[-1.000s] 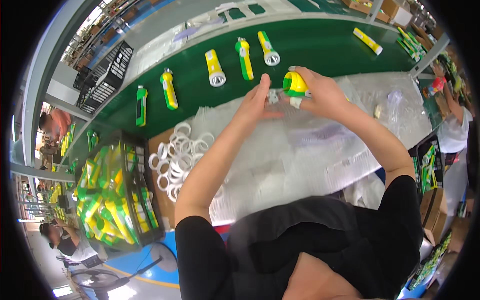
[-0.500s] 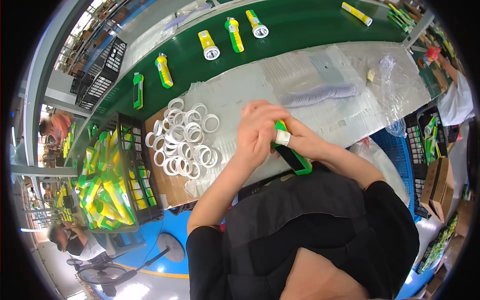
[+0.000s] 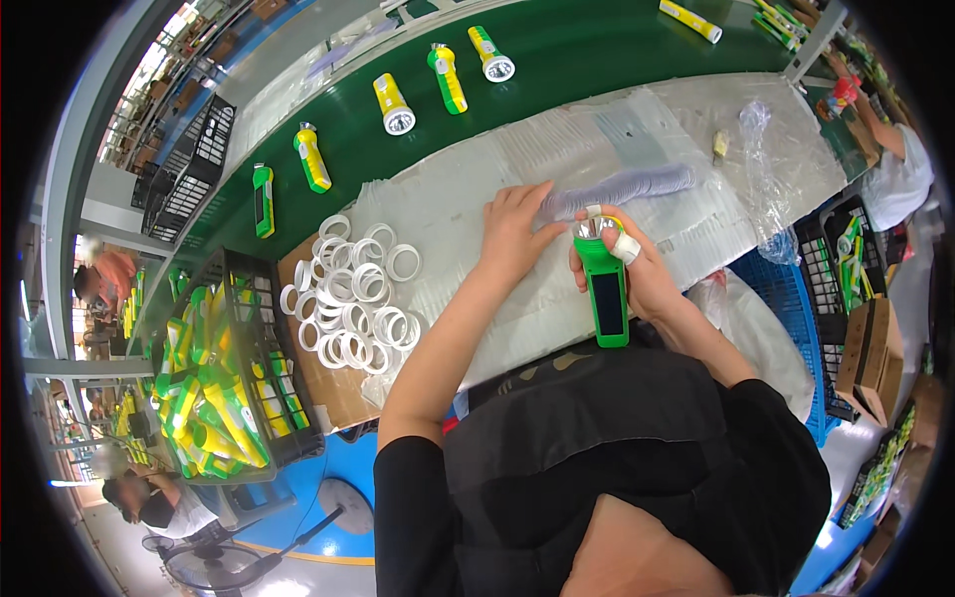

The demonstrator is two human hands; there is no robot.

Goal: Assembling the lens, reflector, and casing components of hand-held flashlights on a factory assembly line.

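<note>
A green and yellow flashlight (image 3: 601, 269) is upright in my right hand (image 3: 648, 274), its shiny reflector head at the top and a dark panel facing up. White tape wraps fingers of that hand. My left hand (image 3: 514, 231) lies over the work surface with its fingers stretched out and holds nothing I can see. Its fingertips are by the left end of a long row of thin clear discs (image 3: 637, 186); whether they touch is unclear. Left of that hand, a loose pile of white rings (image 3: 363, 284) sits on cardboard and plastic sheeting.
Several flashlights, such as a yellow one (image 3: 392, 104), lie on the green belt (image 3: 348, 149) beyond. At left stands a black crate (image 3: 261, 298) full of flashlight bodies. A blue crate (image 3: 781, 289) and a cardboard box (image 3: 867, 348) are at right. Other people work nearby.
My hands have come apart. The left has moved off the flashlight toward the discs and opened, while the right keeps the flashlight, now more upright with its reflector showing.
</note>
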